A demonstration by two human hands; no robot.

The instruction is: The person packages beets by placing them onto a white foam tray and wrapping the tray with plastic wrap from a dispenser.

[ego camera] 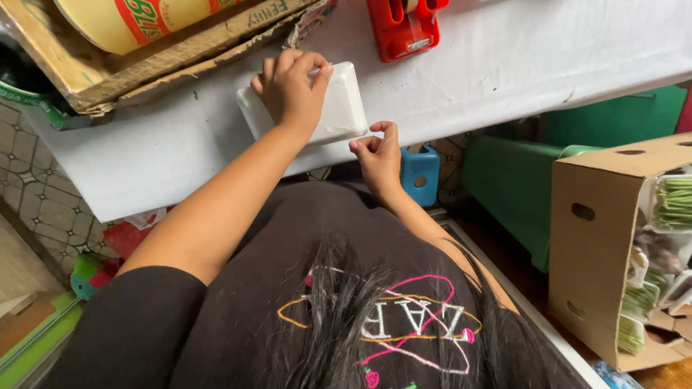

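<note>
A white foam tray [344, 108] lies upside down near the front edge of the table, which has a white cover [504, 65]. My left hand [290, 90] lies flat on top of the tray, its fingers curled over the far edge, holding it down. My right hand [378, 155] is at the tray's near right corner. Its thumb and fingers are pinched together against the rim. Whether a film is between the fingers cannot be made out.
A red tape dispenser [404, 25] stands at the back of the table. A cardboard box [86, 72] holding a yellow tub [137, 18] sits back left. At right, an open cardboard box [598, 245] holds packs of green beans [674, 202]. A blue block [420, 173] and a green bin [512, 187] are under the table.
</note>
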